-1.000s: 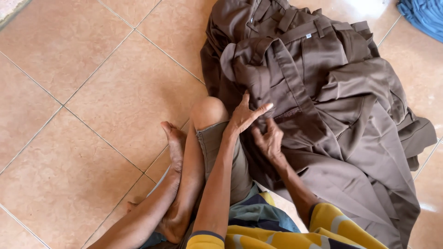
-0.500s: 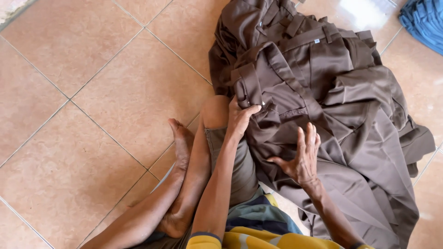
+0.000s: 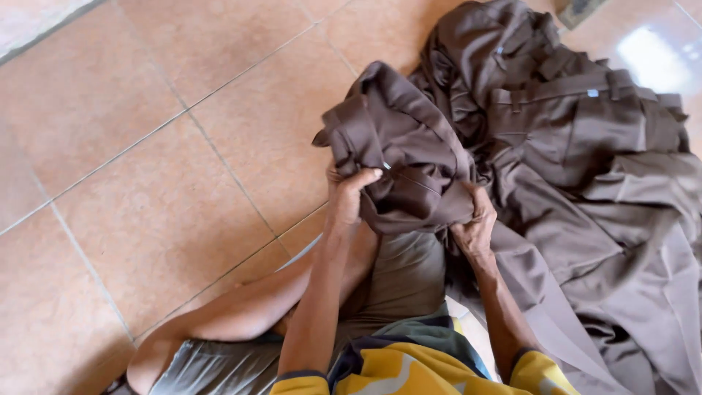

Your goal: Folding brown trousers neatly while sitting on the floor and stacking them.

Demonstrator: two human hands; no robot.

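While bunched above the knee, brown trousers (image 3: pixel 398 157) fill both closed grips.

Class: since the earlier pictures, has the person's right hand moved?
Yes. The right hand left the spread brown clothes and now grips the lifted brown garment above the knee.

The pile (image 3: pixel 585 168) runs off the right edge, and cloth (image 3: pixel 409 161) hides the right hand's (image 3: pixel 474 228) fingertips.
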